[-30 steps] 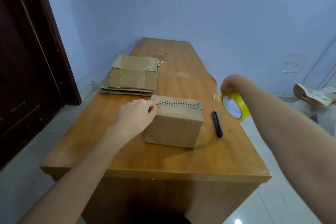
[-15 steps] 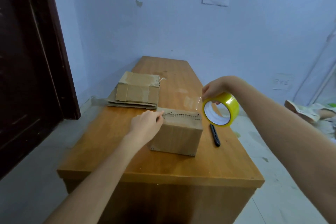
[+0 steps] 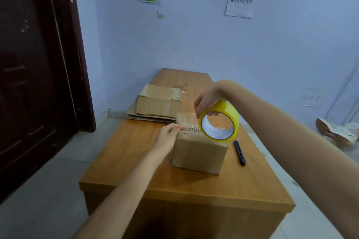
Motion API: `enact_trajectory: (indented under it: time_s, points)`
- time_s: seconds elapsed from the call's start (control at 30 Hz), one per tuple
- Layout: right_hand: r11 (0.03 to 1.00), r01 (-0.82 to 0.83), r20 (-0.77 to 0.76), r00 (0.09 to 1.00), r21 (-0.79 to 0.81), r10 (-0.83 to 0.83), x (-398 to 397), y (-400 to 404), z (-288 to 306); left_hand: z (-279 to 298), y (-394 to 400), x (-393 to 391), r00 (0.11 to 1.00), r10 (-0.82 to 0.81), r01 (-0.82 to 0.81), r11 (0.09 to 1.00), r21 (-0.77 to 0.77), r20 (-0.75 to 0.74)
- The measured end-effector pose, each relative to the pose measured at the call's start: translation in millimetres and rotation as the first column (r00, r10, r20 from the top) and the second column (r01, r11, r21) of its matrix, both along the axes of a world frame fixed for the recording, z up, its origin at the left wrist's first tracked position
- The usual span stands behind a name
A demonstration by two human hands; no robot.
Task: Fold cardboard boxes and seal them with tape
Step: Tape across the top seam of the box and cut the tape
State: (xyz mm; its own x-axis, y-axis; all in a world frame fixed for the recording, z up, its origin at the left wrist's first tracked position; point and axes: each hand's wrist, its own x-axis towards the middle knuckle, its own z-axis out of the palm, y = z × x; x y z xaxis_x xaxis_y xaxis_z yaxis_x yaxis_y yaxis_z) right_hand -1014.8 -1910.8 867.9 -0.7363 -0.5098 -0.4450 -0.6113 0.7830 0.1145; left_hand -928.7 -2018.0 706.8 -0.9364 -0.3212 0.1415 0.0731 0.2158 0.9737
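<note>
A small folded cardboard box (image 3: 200, 154) stands on the wooden table (image 3: 174, 184) in front of me. My left hand (image 3: 168, 137) rests at the box's top left edge and pinches the free end of a clear tape strip (image 3: 185, 119). My right hand (image 3: 206, 102) holds a yellow tape roll (image 3: 219, 122) just above the box's top, with the strip stretched from the roll to the left hand. The roll hides part of the box's top.
A black pen-like cutter (image 3: 240, 153) lies on the table right of the box. Another taped box on flat cardboard sheets (image 3: 158, 104) sits further back on the left. A dark door (image 3: 35, 75) stands at the left, and items lie on the floor (image 3: 338, 132) at the right.
My right hand has brought the tape roll left from beside the table to above the box. The tape strip now spans to my left hand. The camera has tilted upward.
</note>
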Motion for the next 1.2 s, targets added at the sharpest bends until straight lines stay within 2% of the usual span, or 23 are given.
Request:
enact_trajectory:
  time_s: [0.1, 0.27, 0.33, 0.43, 0.5, 0.63, 0.93, 1.13, 1.2]
  points:
    - [1.0, 0.001, 0.016, 1.0, 0.017, -0.001, 3, -15, -5, 3, -1, 3, 0.999, -0.014, 0.003, 0.979, 0.203, 0.05]
    - [0.996, 0.006, 0.03, 1.0, 0.091, -0.008, -2, -27, -16, -7, -14, 1, 0.991, -0.102, 0.072, 0.957, 0.282, 0.09]
    - [0.996, 0.032, 0.034, 0.999, 0.078, -0.035, -7, -27, -20, -6, -16, 1, 0.985, -0.131, 0.093, 0.95, 0.298, 0.111]
    - [0.997, 0.073, 0.033, 0.997, 0.039, -0.074, -11, -27, -22, -1, -19, 0, 0.993, -0.103, 0.076, 0.939, 0.334, 0.064]
    - [0.996, 0.086, 0.036, 0.996, 0.031, -0.087, -12, -29, -24, 0, -19, -4, 0.989, -0.112, 0.074, 0.941, 0.33, 0.097]
    - [0.993, 0.115, 0.046, 0.992, 0.02, -0.116, -13, -31, -26, 3, -15, -9, 0.99, -0.038, 0.01, 0.981, 0.196, 0.137]
    - [0.995, 0.098, -0.04, 0.994, 0.028, -0.097, -1, -32, -27, 2, -10, -10, 0.993, 0.045, -0.069, 0.973, 0.22, 0.109]
    - [0.98, 0.184, -0.033, 0.982, -0.08, -0.188, 0, -32, -31, 10, -11, -9, 0.99, 0.019, -0.051, 0.973, 0.226, 0.141]
    - [0.979, 0.16, -0.034, 0.986, -0.124, -0.165, 1, -30, -33, 12, -10, -8, 0.988, 0.022, -0.057, 0.971, 0.231, 0.151]
